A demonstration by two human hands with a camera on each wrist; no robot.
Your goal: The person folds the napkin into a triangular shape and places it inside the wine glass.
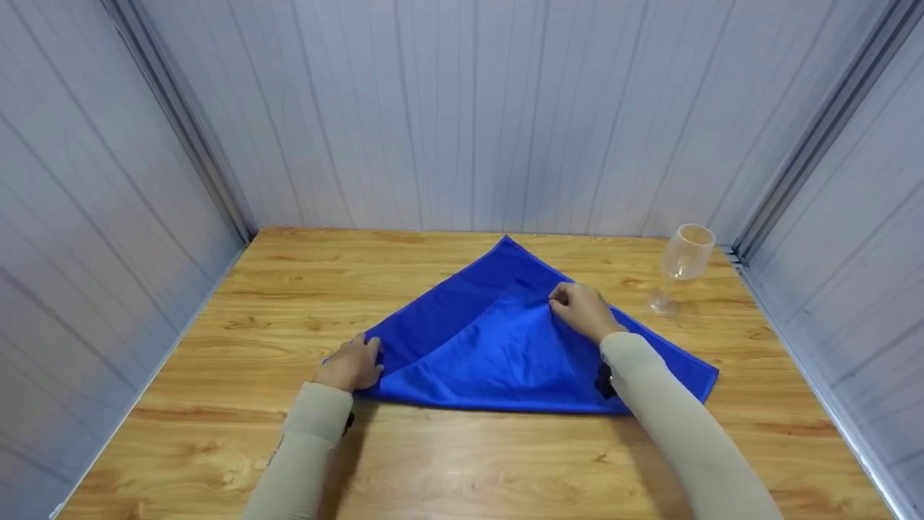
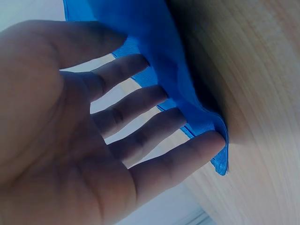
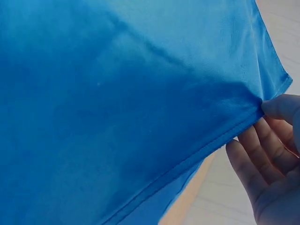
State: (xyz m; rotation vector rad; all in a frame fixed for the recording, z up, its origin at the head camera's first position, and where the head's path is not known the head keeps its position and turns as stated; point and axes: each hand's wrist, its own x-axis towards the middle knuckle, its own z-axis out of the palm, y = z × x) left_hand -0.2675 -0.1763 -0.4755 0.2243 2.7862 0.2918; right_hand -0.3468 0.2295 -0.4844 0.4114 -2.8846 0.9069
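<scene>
A shiny blue cloth napkin (image 1: 469,361) lies on the wooden table, its near part folded up over the darker far part, which ends in a point at the back. Fingers spread and fairly straight, my left hand (image 1: 351,363) rests on the napkin's left corner; the left wrist view shows its fingertips (image 2: 208,142) touching the cloth near the hemmed edge. My right hand (image 1: 580,309) pinches the hem of the upper layer between thumb and fingers, lifting it slightly. In the right wrist view the hemmed edge (image 3: 187,165) runs taut from that pinch.
A clear stemmed wine glass (image 1: 688,253) stands upright at the back right of the wooden table (image 1: 476,462). Pale panelled walls (image 1: 462,115) enclose the table at the back and on both sides.
</scene>
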